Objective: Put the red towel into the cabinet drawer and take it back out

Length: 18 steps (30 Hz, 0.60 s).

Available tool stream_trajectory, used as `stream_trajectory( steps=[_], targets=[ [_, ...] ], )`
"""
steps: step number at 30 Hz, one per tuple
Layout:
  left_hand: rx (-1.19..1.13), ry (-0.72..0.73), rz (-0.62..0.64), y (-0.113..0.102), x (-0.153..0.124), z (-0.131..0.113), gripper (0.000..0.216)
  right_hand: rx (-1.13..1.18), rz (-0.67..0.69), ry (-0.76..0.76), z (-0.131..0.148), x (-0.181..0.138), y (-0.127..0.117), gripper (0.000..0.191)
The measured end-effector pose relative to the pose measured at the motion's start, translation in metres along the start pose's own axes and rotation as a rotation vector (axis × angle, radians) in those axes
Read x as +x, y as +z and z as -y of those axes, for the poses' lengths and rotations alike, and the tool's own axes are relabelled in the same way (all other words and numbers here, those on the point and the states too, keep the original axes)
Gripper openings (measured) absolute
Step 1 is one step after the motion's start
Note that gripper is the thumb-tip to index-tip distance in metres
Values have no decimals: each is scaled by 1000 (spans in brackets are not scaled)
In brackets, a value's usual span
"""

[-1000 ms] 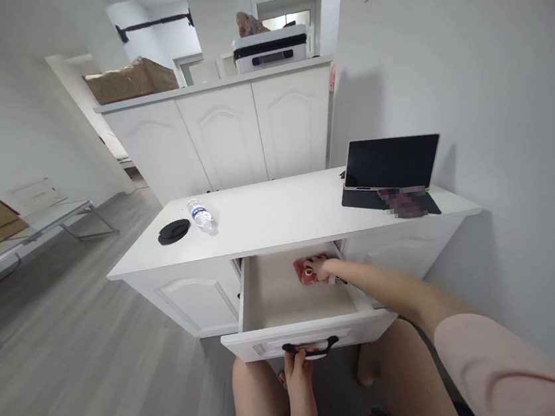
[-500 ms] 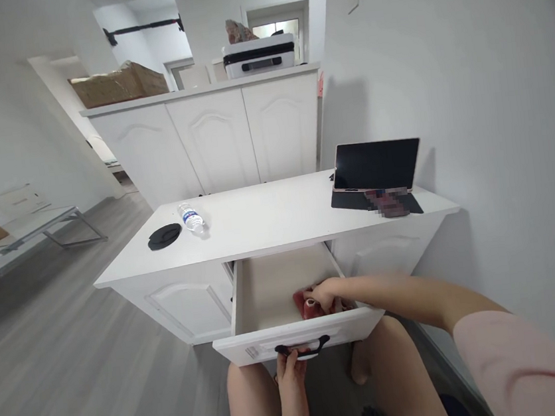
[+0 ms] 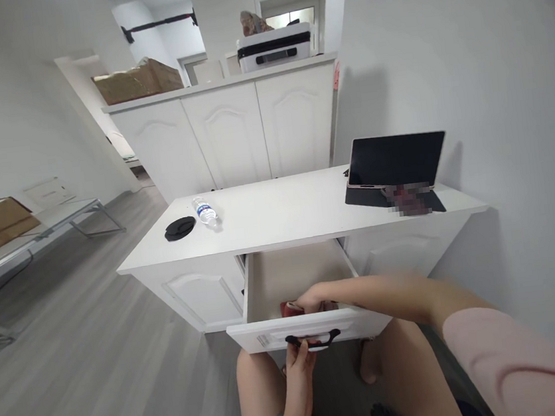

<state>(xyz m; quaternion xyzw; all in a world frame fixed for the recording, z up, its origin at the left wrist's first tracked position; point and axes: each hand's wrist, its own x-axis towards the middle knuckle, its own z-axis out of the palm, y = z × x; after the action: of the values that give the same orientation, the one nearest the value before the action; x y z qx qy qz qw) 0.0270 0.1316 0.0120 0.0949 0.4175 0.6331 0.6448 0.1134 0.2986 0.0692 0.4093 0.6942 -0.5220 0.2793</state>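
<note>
A white drawer (image 3: pixel 271 332) stands pulled out from the low white cabinet (image 3: pixel 279 221). My left hand (image 3: pixel 300 357) is closed on its black handle (image 3: pixel 313 339) from below. My right hand (image 3: pixel 312 295) reaches into the drawer at its front edge, fingers closed on a red cloth (image 3: pixel 290 309). Only a small part of the cloth shows above the drawer front. The rest of the drawer's pale bottom is bare.
On the cabinet top lie a black round lid (image 3: pixel 179 228), a water bottle (image 3: pixel 205 211) on its side and an upright tablet (image 3: pixel 395 161) with keyboard. Tall white cupboards (image 3: pixel 229 133) stand behind; a folding table (image 3: pixel 34 226) is at the left. My bare knees sit below the drawer.
My right hand has drawn the red cloth from the back right of the drawer to its front edge. My left hand has stayed on the handle.
</note>
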Motion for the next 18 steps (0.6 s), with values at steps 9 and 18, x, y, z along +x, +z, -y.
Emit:
stream_trajectory(
  steps=[9, 18],
  targets=[
    [63, -20, 37, -4, 20, -4, 51, 42, -260, -292, 50, -38, -43, 11],
    [49, -3, 72, 7, 47, -15, 39, -432, -513, -700, 94, -85, -6, 44]
  ],
)
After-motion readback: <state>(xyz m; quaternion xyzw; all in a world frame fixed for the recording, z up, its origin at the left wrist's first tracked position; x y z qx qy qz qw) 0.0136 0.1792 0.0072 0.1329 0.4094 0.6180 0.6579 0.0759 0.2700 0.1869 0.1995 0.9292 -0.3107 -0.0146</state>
